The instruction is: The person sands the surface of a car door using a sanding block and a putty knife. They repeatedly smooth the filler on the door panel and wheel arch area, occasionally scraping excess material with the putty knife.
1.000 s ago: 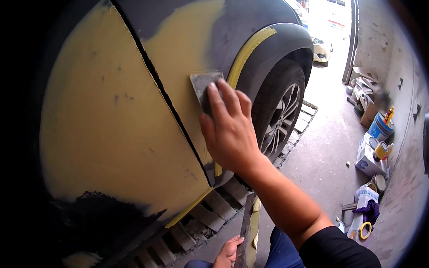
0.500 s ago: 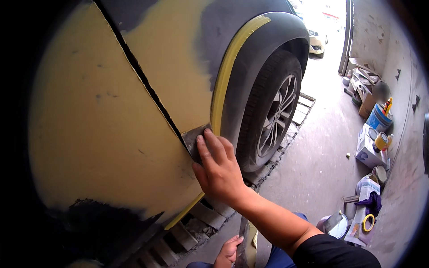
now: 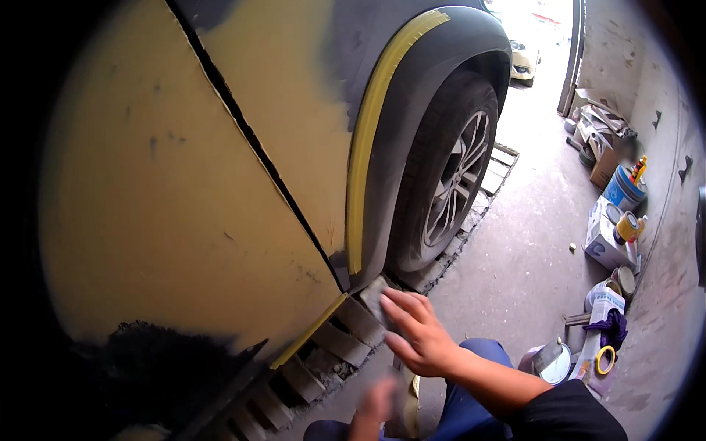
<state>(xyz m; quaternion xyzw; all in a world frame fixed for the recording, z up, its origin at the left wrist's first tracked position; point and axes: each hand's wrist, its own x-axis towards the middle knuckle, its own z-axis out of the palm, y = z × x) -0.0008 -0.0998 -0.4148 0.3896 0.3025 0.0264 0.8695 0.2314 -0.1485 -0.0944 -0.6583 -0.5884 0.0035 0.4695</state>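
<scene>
My right hand (image 3: 423, 338) is closed on a flat grey putty spreader (image 3: 373, 295), fingers laid along it. It is just off the lower corner of the car's body panel (image 3: 191, 213), below the front of the wheel. My left hand (image 3: 376, 404) is low in the view and smeared by motion, beside a long flat putty board (image 3: 413, 415) that it seems to grip; yellowish putty shows there. Yellow filler covers much of the panel, crossed by a dark slanting gap. Yellow masking tape (image 3: 364, 169) edges the dark wheel arch trim (image 3: 434, 59).
The wheel (image 3: 448, 176) stands near slatted floor blocks (image 3: 342, 342). Along the right wall are a blue bucket (image 3: 624, 189), a white box (image 3: 607, 239), an open can (image 3: 555, 367), a tape roll (image 3: 605, 359) and a purple cloth (image 3: 609, 327). Another car (image 3: 522, 60) is outside the doorway.
My right hand has drawn the spreader down and right, off the panel beside the taped edge. My left hand has shifted slightly and blurred. The view has tilted a little.
</scene>
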